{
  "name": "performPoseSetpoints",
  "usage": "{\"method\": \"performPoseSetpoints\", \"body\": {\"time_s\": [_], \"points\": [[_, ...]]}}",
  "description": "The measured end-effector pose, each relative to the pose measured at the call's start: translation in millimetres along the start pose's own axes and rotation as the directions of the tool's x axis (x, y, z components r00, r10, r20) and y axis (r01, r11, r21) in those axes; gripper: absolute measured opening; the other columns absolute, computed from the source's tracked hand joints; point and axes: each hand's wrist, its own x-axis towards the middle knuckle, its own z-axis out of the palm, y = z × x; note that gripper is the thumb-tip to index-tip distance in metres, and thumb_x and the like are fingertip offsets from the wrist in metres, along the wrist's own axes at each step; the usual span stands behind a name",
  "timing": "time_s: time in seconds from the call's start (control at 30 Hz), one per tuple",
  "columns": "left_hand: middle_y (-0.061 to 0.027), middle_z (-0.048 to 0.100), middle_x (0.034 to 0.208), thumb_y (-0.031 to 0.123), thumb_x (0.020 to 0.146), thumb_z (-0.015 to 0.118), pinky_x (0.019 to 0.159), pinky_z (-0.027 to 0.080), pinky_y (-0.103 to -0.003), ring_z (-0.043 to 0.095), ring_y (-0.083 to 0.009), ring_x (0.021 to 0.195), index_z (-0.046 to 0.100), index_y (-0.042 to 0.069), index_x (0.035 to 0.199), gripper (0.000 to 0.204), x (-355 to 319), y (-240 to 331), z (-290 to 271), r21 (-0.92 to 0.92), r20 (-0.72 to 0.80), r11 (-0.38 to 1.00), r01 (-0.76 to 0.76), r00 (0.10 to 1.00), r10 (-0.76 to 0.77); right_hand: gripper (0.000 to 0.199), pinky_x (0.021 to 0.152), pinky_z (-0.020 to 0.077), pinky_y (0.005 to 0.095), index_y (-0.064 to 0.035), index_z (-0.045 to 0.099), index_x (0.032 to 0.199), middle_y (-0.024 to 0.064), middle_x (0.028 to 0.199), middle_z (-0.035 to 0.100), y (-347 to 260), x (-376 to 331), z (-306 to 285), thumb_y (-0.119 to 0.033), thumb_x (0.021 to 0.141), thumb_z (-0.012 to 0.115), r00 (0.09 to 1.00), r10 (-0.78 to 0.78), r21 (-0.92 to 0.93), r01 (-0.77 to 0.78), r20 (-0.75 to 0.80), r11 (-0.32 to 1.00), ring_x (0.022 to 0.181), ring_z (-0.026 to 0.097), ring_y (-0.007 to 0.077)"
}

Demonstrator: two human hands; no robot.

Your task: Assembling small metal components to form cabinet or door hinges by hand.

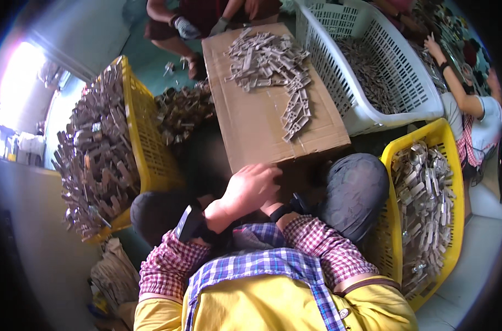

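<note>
My left hand (250, 190) is in front of my lap at the near edge of a cardboard box (234, 129). Its fingers are curled, and it crosses over my right hand (273, 203), which is mostly hidden beneath it. Whatever may be between the hands does not show. Both wrists wear dark bands, the left with a black box-shaped device (189, 222). On the far half of the box top lies a pile of small elongated grey metal pieces (267, 60), with a strand trailing toward me. Neither hand touches that pile.
Heaped metal pieces fill a yellow basket (143, 127) on my left and another yellow basket (393, 231) on my right. Beyond the box's right side stands a white basket (411, 117), partly filled. Brownish parts (182, 113) lie left of the box. Other people sit ahead, one with gloved hands (186, 27).
</note>
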Motion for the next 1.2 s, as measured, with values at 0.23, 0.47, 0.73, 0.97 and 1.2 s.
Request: {"method": "performPoseSetpoints", "body": {"time_s": [0.23,0.47,0.73,0.97,1.2], "points": [[-0.0191,0.028,0.148,0.037,0.082,0.065,0.112,0.018,-0.053,0.029,-0.0374,0.135,0.049,0.018,0.132,0.056,114,-28,30,0.218,0.065,0.976,0.005,0.998,-0.020,0.027,0.072,0.0512,0.0419,-0.0043,0.065,0.103,0.0199,0.091,0.066,-12,21,-25,-0.027,0.089,0.059,0.979,-0.035,0.097,0.015,0.203,0.995,0.083,0.064,0.0351],[-0.0141,0.024,0.151,0.046,0.085,0.059,0.114,0.008,-0.054,0.018,-0.0316,0.141,0.052,0.016,0.130,0.055,205,-59,33,0.444,0.226,0.893,-0.073,0.974,-0.032,0.024,0.059,0.0495,0.0407,-0.0052,0.068,0.084,0.0187,0.073,0.064,-17,24,-15,-0.029,0.083,0.065,0.996,-0.040,0.386,0.009,0.073,0.922,0.068,0.063,0.0358],[-0.0126,0.037,0.144,0.053,0.088,0.049,0.113,0.012,-0.054,0.025,-0.0322,0.137,0.047,0.017,0.134,0.059,212,-90,62,0.381,0.116,0.923,-0.048,0.993,0.004,0.024,0.058,0.0506,0.0386,-0.0012,0.068,0.082,0.0185,0.073,0.065,-12,22,-31,-0.025,0.080,0.069,0.988,0.009,0.451,-0.077,0.151,0.889,0.066,0.065,0.0339],[-0.0155,0.040,0.140,0.051,0.086,0.053,0.111,0.019,-0.052,0.030,-0.0343,0.134,0.051,0.016,0.131,0.056,181,-96,71,0.283,-0.031,0.947,0.151,0.988,-0.149,0.023,0.056,0.0492,0.0367,-0.0011,0.067,0.080,0.0178,0.071,0.064,-9,31,-23,-0.024,0.083,0.067,0.994,-0.037,0.478,-0.018,0.105,0.878,0.064,0.064,0.0325],[-0.0149,0.041,0.141,0.035,0.082,0.065,0.110,0.023,-0.053,0.037,-0.0339,0.130,0.050,0.018,0.131,0.054,200,-149,7,0.303,-0.406,0.916,0.264,0.905,-0.126,0.023,0.060,0.0505,0.0316,-0.0051,0.071,0.085,0.0140,0.075,0.067,-17,34,-29,-0.027,0.086,0.065,0.983,0.066,0.539,-0.150,0.171,0.829,0.067,0.068,0.0241]]}}
